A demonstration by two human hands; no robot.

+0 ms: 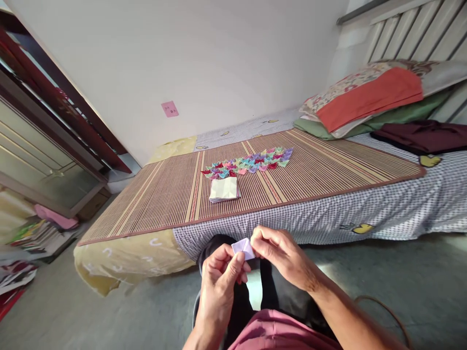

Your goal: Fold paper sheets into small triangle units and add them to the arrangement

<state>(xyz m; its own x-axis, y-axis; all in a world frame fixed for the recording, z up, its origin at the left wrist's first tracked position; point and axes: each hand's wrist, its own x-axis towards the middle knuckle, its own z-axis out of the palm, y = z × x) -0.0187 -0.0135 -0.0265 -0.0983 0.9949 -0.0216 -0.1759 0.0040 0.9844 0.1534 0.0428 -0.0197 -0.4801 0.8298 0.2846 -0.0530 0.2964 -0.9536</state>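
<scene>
A small folded piece of lilac paper [243,248] is held up over my lap, near the bed's front edge. My left hand [223,272] pinches it between thumb and fingers from the left and below. At its right edge, the curled fingertips of my right hand [279,253] press together on the paper's side. On the mat beyond lies a stack of creased paper squares [224,189], the top one pale cream. Behind that stack, several small folded paper pieces [251,163] in many colours stand in close rows.
A striped bamboo mat [164,194] covers the bed, over a checked sheet [321,221]. Pillows with an orange-red cover [372,99] and a dark folded cloth [423,135] lie at the right. A pink note [170,109] is on the wall. Piled papers [36,238] stand at the left.
</scene>
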